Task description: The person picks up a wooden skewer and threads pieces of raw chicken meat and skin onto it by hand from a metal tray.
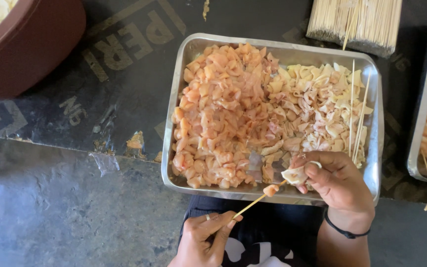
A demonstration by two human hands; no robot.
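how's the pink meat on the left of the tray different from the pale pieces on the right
The pink meat is salmon-coloured in plump, rounded chunks; the pale pieces are cream-white, flatter and curled. The pink meat covers the larger share of the metal tray; the pale pieces fill less, with loose skewers lying across them. Both are raw-looking, cut small and heaped in the same tray.

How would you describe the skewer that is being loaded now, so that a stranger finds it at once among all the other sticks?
Start at the big metal tray full of raw meat pieces. At its near edge, the left hand pinches one thin wooden skewer that slants up toward the right hand. Unlike the bare sticks lying on the tray, it carries a small pink meat piece.
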